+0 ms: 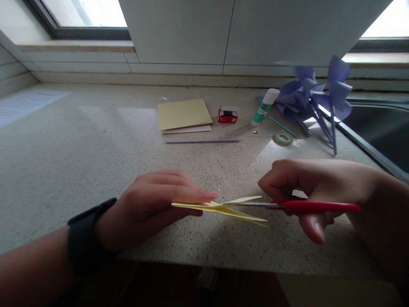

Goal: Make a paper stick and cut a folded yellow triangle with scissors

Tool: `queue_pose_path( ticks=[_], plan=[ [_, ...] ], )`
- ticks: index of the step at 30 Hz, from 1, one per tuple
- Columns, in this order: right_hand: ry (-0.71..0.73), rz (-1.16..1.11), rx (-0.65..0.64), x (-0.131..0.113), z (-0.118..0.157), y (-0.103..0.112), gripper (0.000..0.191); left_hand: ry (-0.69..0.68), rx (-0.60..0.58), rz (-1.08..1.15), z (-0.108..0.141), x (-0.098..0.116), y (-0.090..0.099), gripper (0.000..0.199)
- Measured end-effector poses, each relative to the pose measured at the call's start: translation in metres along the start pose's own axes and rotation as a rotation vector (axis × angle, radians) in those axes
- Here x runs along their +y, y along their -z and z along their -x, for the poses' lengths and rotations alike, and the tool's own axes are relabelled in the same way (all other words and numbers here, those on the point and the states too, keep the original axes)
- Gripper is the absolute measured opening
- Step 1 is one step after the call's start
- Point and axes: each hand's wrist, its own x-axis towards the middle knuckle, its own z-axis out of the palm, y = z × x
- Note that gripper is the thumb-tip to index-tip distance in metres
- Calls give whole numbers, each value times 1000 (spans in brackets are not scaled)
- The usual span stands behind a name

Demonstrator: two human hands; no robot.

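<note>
Near the counter's front edge, my left hand (162,196) pinches a piece of yellow paper (236,209) between thumb and fingers. The paper is seen nearly edge-on, and its right part is split into strips that spread apart. My right hand (306,192) is closed on the red handles of a pair of scissors (319,207), with the thumb below. The metal blades point left and lie between the paper strips, close to my left fingertips.
Behind my hands lie a stack of yellow paper (183,114), a thin purple stick (204,141), a small red box (228,116), a glue stick (263,108), a tape roll (283,138) and a green stick (283,126). Purple pinwheels (309,91) lie beside the sink (380,132) at right.
</note>
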Motion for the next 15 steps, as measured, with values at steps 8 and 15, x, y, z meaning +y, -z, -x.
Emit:
queue_pose_path(
  ticks=[8, 15],
  plan=[
    [60, 90, 28, 3, -5, 0, 60, -3, -41, -6, 1, -1, 1, 39],
    [40, 38, -6, -2, -7, 0, 53, -12, -39, 0, 0, 0, 0, 39]
  ],
)
